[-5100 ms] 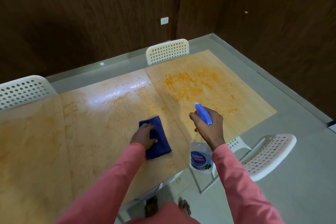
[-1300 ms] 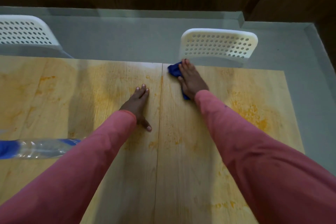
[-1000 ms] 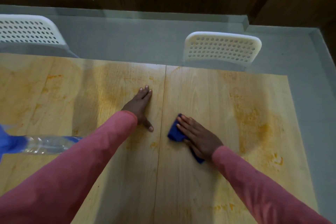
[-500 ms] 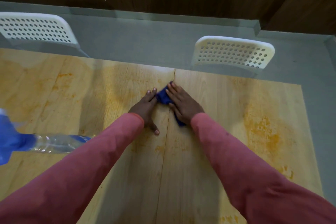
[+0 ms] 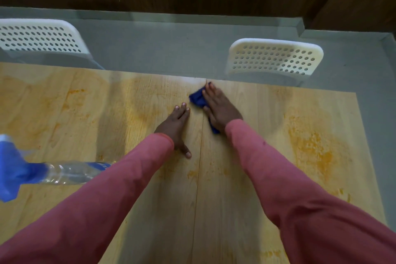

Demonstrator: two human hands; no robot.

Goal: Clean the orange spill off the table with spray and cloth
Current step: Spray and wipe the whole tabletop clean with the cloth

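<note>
The right hand point(image 5: 221, 109) is pressing the blue cloth point(image 5: 198, 99) flat under straight fingers, near the far edge of the counter point(image 5: 257, 178), just right of its centre seam. The left hand point(image 5: 175, 126) is resting flat beside it, fingers straight, holding nothing. Orange spill point(image 5: 315, 148) is lying well to the right. The spray bottle point(image 5: 42, 172) is lying on its side at the left. 2 white chairs point(image 5: 275, 59) are standing beyond.
</note>
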